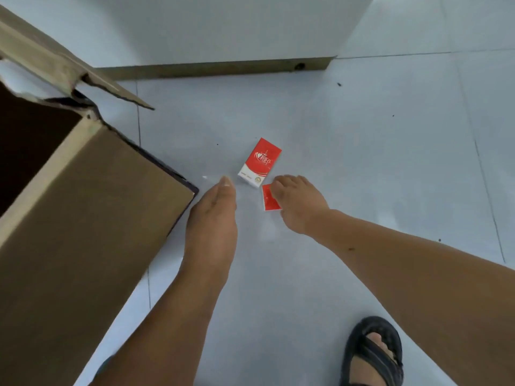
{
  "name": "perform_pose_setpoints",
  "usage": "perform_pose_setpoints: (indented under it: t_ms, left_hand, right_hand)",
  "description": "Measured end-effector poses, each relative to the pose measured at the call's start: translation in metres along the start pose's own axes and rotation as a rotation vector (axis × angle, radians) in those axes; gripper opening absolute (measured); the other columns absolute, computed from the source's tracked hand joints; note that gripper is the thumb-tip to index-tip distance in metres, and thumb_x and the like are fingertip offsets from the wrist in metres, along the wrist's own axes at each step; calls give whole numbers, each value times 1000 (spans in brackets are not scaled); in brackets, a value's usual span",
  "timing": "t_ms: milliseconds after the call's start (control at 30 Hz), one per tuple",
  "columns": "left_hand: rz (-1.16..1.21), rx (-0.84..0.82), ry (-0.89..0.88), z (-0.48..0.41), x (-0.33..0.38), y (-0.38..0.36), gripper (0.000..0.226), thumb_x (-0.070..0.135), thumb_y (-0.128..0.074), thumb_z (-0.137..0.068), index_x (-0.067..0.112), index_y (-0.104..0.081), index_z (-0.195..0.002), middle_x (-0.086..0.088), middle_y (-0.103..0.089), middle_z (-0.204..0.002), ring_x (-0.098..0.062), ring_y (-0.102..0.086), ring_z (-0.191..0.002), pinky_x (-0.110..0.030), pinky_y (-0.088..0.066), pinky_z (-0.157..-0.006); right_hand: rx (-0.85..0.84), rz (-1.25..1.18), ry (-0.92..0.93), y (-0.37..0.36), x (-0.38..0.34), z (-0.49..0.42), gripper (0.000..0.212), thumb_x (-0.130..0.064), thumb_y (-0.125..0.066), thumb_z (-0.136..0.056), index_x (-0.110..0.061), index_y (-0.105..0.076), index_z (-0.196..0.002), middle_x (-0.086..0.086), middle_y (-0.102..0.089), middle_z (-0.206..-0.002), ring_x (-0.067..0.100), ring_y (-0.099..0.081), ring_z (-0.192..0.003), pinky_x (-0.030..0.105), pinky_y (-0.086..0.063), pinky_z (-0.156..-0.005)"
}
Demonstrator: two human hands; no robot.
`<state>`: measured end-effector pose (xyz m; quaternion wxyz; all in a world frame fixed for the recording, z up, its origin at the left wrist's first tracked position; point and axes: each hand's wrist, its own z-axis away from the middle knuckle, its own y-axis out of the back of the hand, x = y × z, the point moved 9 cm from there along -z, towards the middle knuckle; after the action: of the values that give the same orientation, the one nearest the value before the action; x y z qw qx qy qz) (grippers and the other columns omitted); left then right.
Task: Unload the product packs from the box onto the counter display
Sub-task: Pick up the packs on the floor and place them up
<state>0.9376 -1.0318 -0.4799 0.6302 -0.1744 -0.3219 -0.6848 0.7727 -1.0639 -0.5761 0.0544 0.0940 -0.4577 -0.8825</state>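
A red and white product pack (pixel 259 162) lies flat on the pale floor. A second red pack (pixel 269 201) lies just below it, partly under my right hand (pixel 299 203), whose curled fingers close over its top edge. My left hand (pixel 213 218) reaches down beside the first pack with fingers straight and together, its fingertips just left of the pack and holding nothing. The open cardboard box (pixel 83 207) stands at the left, its inside dark.
A white counter base (pixel 211 29) with a brown kick strip (pixel 217 68) runs across the top. A torn box flap (pixel 55 62) juts out at the upper left. My sandalled foot (pixel 373 355) stands at the bottom right on the tiled floor.
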Motion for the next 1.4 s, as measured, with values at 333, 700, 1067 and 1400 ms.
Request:
perform_pose_setpoints:
  t_ms: [333, 700, 1067, 1400]
  left_hand:
    - [79, -57, -21, 51, 70, -10, 39, 46, -41, -105, 28, -62, -131, 11, -64, -123, -13, -59, -121, -37, -40, -110]
    - [154, -2, -160, 242, 231, 77, 35, 50, -40, -104, 37, -60, -79, 19, -64, -87, -7, -63, -98, -32, -45, -86]
    - [316, 52, -387, 455, 470, 284, 41, 52, -38, -103, 33, -62, -129, 21, -63, -106, -9, -61, -113, -41, -40, -105]
    - [413, 110, -617, 557, 616, 407, 38, 72, -43, -81, 52, -72, -94, 14, -73, -111, -14, -65, -113, -45, -46, -105]
  right_hand:
    - [192, -159, -61, 107, -7, 53, 33, -5, -53, -84, -15, -45, -114, 5, -58, -112, 27, -54, -105, 28, -28, -74]
    - [285, -321, 8, 349, -68, 208, 70, -23, -64, -75, -31, -36, -139, 8, -46, -114, 31, -53, -101, 43, -53, -79]
    - [399, -591, 31, 710, -222, 393, 73, -24, -75, -76, -34, -38, -138, -1, -39, -137, 22, -52, -112, 39, -48, -96]
    - [578, -689, 194, 922, -310, 481, 45, -38, -40, -73, -33, -60, -113, -6, -59, -111, 12, -54, -96, 27, -43, -80]
